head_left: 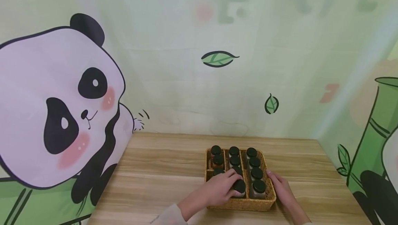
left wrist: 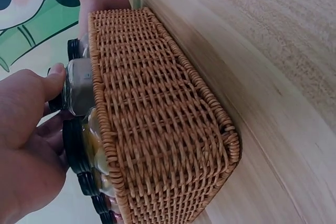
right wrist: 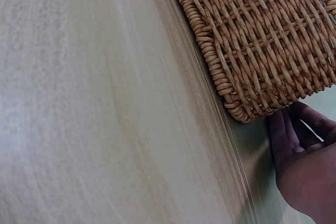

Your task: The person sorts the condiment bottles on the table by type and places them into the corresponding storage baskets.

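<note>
A woven wicker basket [head_left: 240, 204] with dividers holds several glass jars with black lids, standing in three columns. My left hand [head_left: 219, 187] reaches over the front left of the basket and pinches a jar [head_left: 239, 187] in the middle column by its black lid. In the left wrist view that glass jar [left wrist: 80, 87] rises partly above the rim, its contents greyish, with thumb and fingers on either side of the lid. Against the basket's right outer side lies my right hand [head_left: 283, 188], thumb up at the rim. The right wrist view has its fingers [right wrist: 281, 135] extended along the wicker wall.
The basket stands on a wood-grain table [head_left: 161, 169]. Other jars [head_left: 259, 186] fill the right column, and more jars [head_left: 218, 159] stand at the back left. Behind the table hangs a pale green backdrop [head_left: 174, 90] printed with pandas, leaves and bamboo.
</note>
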### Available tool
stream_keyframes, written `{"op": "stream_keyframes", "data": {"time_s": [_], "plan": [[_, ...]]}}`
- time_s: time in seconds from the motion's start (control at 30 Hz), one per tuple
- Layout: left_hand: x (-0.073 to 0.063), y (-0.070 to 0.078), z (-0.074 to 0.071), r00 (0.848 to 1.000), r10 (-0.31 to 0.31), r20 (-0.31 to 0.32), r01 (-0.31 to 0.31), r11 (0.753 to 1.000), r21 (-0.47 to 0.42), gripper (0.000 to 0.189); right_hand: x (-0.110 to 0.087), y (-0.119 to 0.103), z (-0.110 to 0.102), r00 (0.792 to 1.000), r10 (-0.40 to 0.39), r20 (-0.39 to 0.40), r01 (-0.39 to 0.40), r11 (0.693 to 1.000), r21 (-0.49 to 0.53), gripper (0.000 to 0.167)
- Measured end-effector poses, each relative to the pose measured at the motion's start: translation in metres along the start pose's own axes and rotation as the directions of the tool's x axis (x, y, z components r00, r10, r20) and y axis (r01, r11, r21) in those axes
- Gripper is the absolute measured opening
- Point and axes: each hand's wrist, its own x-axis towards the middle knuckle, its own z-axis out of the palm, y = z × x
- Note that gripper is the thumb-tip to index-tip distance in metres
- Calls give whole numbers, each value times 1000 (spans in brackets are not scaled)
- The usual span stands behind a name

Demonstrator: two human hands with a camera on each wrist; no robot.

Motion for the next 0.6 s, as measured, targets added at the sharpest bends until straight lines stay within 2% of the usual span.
{"op": "stream_keyframes", "data": {"time_s": [0.1,0.3,0.43,0.6], "plan": [[4,1,3,1000,9,2,-9,996,87,45,0,0,0,1000,1,-7,-1,1000,-5,86],[4,2,11,999,39,-17,-34,972,234,43,2,-4,0,1000,6,-6,-6,1000,-27,86],[4,5,10,999,33,-33,-22,961,276,44,3,-6,-2,1000,5,13,-4,999,-36,90],[4,7,9,999,29,-22,-21,949,314,47,3,-5,-2,1000,10,28,-9,999,-51,90]]}}
